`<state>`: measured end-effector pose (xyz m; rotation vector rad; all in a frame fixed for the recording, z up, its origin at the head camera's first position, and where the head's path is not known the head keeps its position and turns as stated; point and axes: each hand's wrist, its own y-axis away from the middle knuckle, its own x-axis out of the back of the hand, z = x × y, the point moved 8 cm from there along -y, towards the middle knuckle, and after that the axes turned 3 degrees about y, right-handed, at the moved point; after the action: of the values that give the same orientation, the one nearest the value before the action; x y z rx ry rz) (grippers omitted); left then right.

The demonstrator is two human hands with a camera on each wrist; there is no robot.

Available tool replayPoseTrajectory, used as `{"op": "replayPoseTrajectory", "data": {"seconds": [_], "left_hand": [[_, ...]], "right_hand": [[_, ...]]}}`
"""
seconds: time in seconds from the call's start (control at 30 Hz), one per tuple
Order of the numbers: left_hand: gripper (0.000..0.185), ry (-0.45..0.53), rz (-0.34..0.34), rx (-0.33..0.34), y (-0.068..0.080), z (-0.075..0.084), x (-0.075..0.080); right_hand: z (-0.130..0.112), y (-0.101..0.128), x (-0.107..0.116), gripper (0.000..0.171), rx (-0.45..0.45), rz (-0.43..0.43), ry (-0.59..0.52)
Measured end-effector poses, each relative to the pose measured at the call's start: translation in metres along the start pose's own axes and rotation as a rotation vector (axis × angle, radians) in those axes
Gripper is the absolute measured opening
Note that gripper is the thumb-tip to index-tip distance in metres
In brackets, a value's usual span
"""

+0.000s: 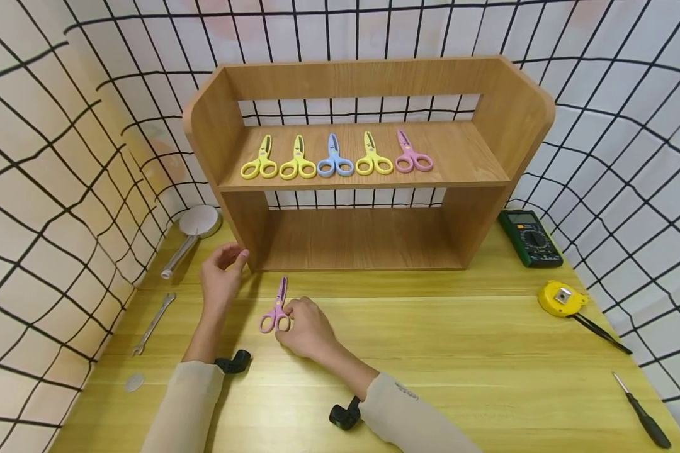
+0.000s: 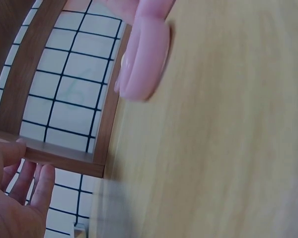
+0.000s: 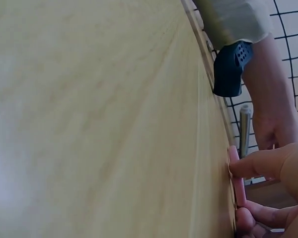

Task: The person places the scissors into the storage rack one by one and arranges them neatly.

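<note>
On table, R hand (image 1: 306, 327) pinches pink scissors (image 1: 277, 308)

Both forearms wear long beige sleeves (image 1: 187, 402) that end just short of the wrists. A small dark marking is printed on the right sleeve near its cuff. Under each wrist sits a black wrist-camera mount (image 1: 233, 362), its housing perforated with small holes.
</note>
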<state>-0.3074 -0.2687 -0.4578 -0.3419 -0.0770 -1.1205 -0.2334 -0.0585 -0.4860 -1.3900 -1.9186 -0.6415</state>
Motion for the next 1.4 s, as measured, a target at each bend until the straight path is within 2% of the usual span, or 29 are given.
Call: {"op": "replayPoseTrajectory", "data": {"seconds": [0.27, 0.4, 0.67, 0.83, 1.0, 1.2, 1.4], "left_hand": [[0.032, -0.008, 0.002, -0.01, -0.002, 0.001, -0.001], [0.031, -0.009, 0.002, -0.01, -0.003, 0.001, 0.0], [0.033, -0.02, 0.001, -0.022, -0.002, -0.001, 0.004], [0.034, -0.028, 0.0, -0.035, 0.0, -0.001, 0.005], [0.032, -0.035, 0.01, -0.027, 0.001, -0.002, 0.005], [0.032, -0.032, 0.014, -0.021, 0.0, -0.003, 0.003], [0.031, -0.008, 0.008, -0.02, 0.0, -0.003, 0.0]], "right_hand": [[0.007, 0.001, 0.016, 0.028, 0.013, 0.004, -0.182], [0.018, 0.003, 0.027, 0.036, 0.002, -0.037, -0.306], [0.024, 0.026, 0.076, 0.038, 0.031, -0.06, -0.448], [0.017, 0.048, 0.131, 0.039, 0.102, -0.033, -0.479], [0.013, 0.062, 0.206, 0.042, 0.161, 0.081, -0.433], [0.025, 0.063, 0.296, 0.042, 0.116, 0.263, -0.339], [0.048, 0.049, 0.359, 0.041, 0.026, 0.373, -0.234]]}}
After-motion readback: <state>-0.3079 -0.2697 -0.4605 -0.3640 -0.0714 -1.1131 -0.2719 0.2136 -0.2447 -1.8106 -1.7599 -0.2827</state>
